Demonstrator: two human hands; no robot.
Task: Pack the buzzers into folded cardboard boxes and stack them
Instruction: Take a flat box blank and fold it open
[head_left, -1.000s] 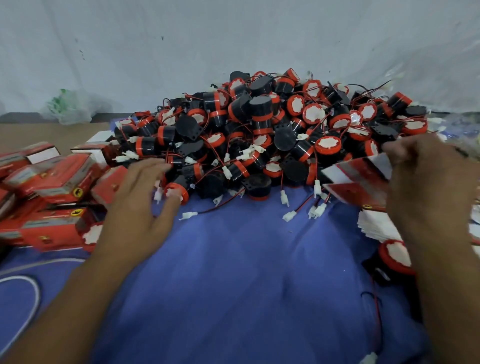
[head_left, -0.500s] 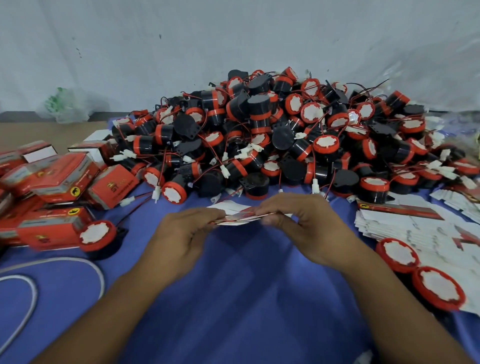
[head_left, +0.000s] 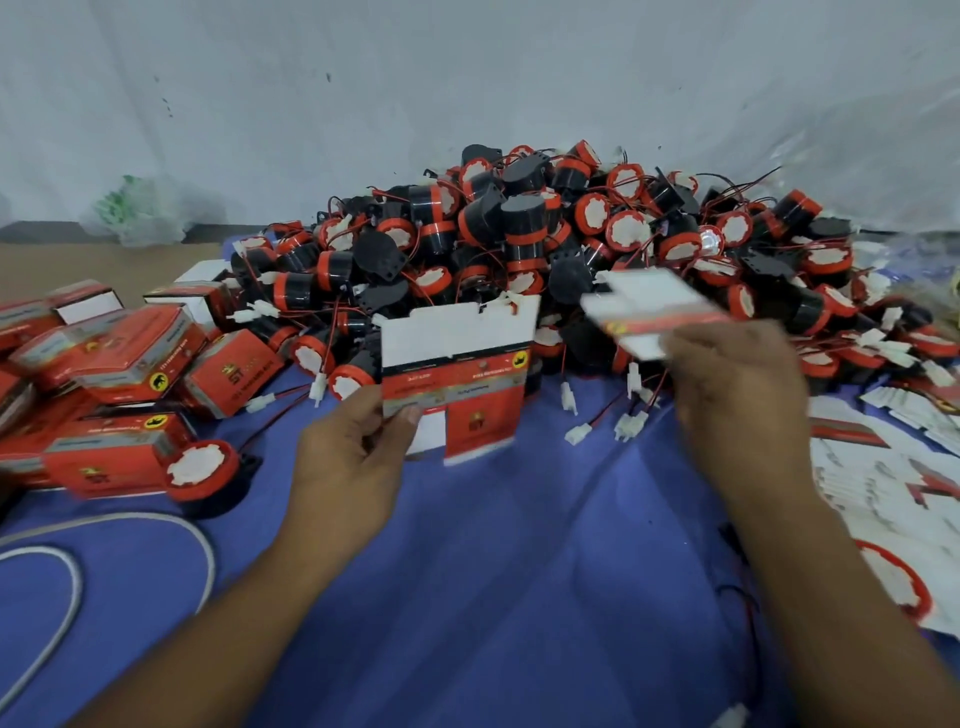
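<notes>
A single wide-angle camera sat on the person's head and looked forward and down, close above the blue cloth. The lens bowed the frame's edges. Both forearms lay across the picture from the bottom edge, at 7 and 5 o'clock. The left hand, pinching a flat carton, stood near the centre. The right hand, gripping a blurred second carton, stood at 3 o'clock of it. The buzzer pile filled 12 o'clock, with the white wall behind. Filled boxes lay at 9 o'clock, flat blanks at 4 o'clock.
</notes>
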